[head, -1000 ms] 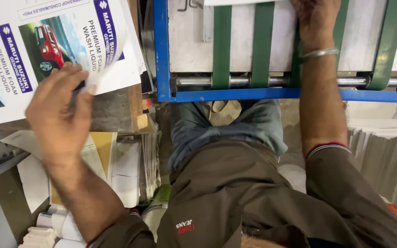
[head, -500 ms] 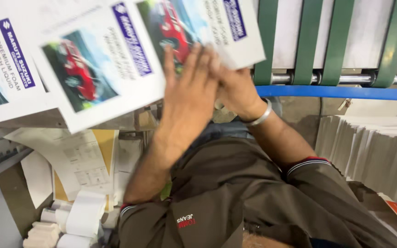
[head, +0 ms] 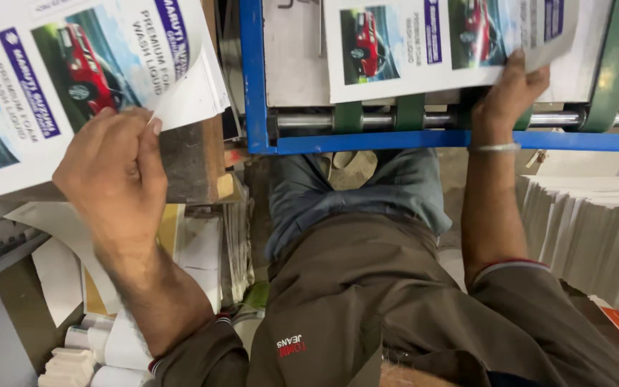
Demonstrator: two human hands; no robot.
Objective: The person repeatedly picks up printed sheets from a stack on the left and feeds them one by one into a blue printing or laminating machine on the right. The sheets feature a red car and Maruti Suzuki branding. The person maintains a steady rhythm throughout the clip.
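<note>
My left hand rests on a stack of printed sheets showing red cars, at the upper left; its fingers pinch a lifted white corner of the top sheet. My right hand presses one printed sheet with the same car pictures flat on the machine's feed table, thumb and fingers on its lower right edge. A metal bangle circles that wrist. The sheet lies over green belts.
A blue machine frame with a steel roller borders the feed table. White paper stacks stand at the right. Paper rolls and loose sheets lie at lower left. My legs fill the middle.
Both hands were together on a sheet over the left stack. The right hand has carried that sheet right onto the feed table; the left hand moved back to the stack's corner.
</note>
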